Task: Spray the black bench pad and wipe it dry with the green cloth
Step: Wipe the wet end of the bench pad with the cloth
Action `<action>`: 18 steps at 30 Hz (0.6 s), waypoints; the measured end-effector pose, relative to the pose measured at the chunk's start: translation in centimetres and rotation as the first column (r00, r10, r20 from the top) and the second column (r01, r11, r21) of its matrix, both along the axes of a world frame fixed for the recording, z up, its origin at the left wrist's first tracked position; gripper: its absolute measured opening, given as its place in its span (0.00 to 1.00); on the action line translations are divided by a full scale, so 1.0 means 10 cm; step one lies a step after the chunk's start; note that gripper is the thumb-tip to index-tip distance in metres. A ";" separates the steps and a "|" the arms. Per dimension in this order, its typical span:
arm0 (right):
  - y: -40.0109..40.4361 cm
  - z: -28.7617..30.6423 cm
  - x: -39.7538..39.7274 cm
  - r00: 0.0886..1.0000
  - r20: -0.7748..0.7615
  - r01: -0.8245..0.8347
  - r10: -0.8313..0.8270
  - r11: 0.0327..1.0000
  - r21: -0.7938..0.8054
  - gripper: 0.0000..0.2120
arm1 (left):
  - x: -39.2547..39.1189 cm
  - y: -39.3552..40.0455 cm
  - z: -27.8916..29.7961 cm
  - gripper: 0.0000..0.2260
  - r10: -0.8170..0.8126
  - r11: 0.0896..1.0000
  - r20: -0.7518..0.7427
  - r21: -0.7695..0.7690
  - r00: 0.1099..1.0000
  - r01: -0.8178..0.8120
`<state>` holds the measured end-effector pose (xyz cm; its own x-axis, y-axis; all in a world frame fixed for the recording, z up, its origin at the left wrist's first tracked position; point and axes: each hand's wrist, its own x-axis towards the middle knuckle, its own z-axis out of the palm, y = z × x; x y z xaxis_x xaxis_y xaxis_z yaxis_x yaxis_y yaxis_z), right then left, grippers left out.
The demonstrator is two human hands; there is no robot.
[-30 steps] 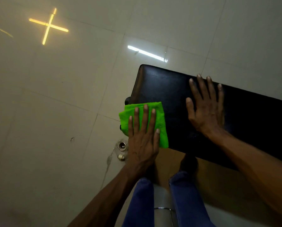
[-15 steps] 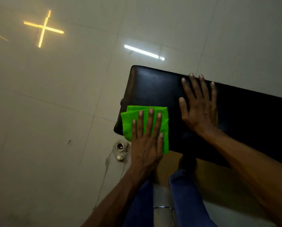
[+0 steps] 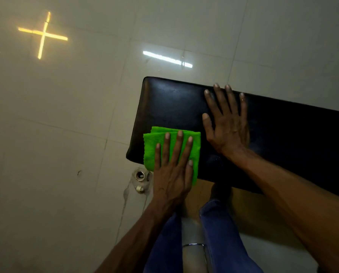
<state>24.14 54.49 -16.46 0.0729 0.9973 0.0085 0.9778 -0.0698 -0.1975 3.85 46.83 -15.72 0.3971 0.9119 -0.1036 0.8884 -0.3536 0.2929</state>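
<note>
Pad (image 3: pixel 170 107) cut off at right. Left hand (image 3: pixel 172 174) lay flat, fingers spread, on cloth (image 3: pixel 151 150) at near-left corner; right hand (image 3: pixel 227 131) spread flat beside it. Floor (image 3: pixel 66 154) open leftward.

I see a fuzzy green cloth (image 3: pixel 171 148) on a smooth, perhaps leatherette bench pad (image 3: pixel 170 101) — glossy floor tiles (image 3: pixel 66 174).

One head camera, looking steeply down and forward, close over both flat hands; the pad (image 3: pixel 174 107) runs beyond the fingertips, floor tiles (image 3: pixel 66 134) left of them.
</note>
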 end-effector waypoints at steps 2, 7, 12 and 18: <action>0.01 -0.02 0.00 1.000 0.005 -0.002 0.002 1.000 0.007 0.30 | 0.02 0.14 -0.02 0.27 -0.022 0.999 -0.017 0.023 1.000 0.022; 0.00 0.07 -0.02 1.000 -0.007 -0.004 0.003 1.000 -0.028 0.29 | -0.08 0.22 0.07 0.28 -0.048 0.999 0.043 0.025 0.998 0.047; -0.02 0.28 0.15 0.984 -0.162 -0.096 0.076 0.988 -0.120 0.30 | -0.14 0.32 0.13 0.31 0.043 0.999 -0.012 0.004 0.999 -0.043; -0.52 0.43 0.85 0.999 -0.047 0.010 -0.020 0.977 -0.214 0.28 | 0.09 0.18 0.01 0.32 0.116 0.992 -0.057 0.047 0.992 -0.113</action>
